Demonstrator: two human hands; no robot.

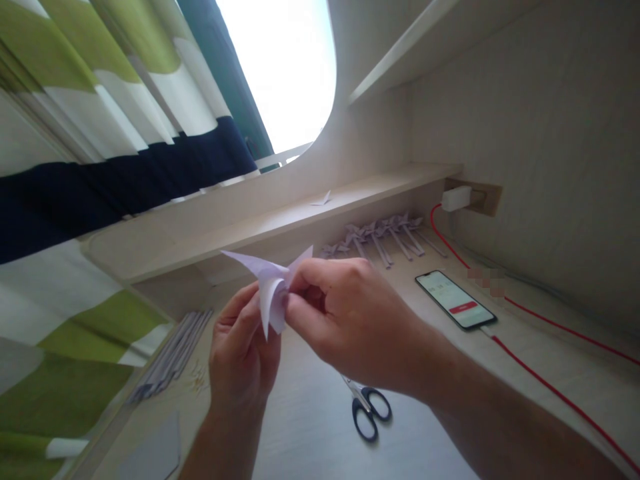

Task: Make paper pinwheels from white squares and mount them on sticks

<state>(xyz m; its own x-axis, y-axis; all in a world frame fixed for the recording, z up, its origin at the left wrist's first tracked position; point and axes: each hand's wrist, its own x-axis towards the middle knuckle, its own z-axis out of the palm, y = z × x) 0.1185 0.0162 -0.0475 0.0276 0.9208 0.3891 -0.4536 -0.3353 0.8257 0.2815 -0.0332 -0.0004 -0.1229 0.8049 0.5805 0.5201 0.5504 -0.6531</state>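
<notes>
A pale lilac paper pinwheel [271, 293] is held up between both hands, its pointed corners sticking out to the left, upward and down. My left hand [243, 353] grips it from below, fingers closed around its underside. At its middle, my right hand [355, 313] pinches the curled paper between thumb and forefinger; anything small inside that pinch is hidden. Under my right wrist, a pair of scissors [369, 405] with black handles lies on the desk, its blades partly covered.
Several paper pinwheels on sticks [377, 239] lie at the back. Rolled paper sticks [175, 353], small pins [199, 379] and paper sheets [153, 450] are at left. A phone [455, 300] with a red cable [550, 397] lies right. Folded paper [323, 199] rests on the shelf [280, 223].
</notes>
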